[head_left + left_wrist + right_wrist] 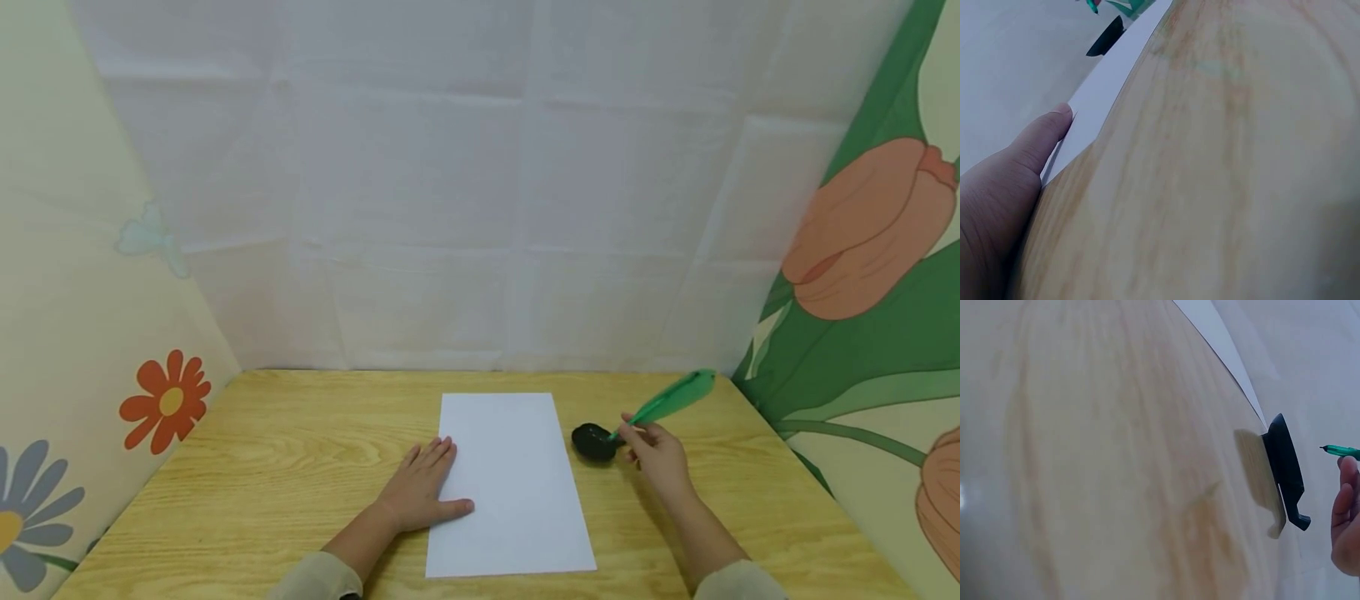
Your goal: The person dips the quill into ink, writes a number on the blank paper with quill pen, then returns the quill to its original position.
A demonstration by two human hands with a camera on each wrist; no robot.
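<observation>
A white sheet of paper (510, 483) lies on the table, its long sides running away from me. My left hand (420, 492) rests on its left edge with fingers extended and thumb spread; the thumb (1041, 140) touches the sheet in the left wrist view. To the right of the paper sits a small black dish with a short handle (594, 443). My right hand (660, 460) pinches a green feather pen (675, 398) just over the dish's handle side. In the right wrist view, the pen's dark tip (1324, 448) is in the air, apart from the dish (1284, 456).
The wood-grain table (300, 467) meets a creased white cloth (420, 208) at its back edge. Flower-printed cloths hang on the left (75, 292) and right (862, 350).
</observation>
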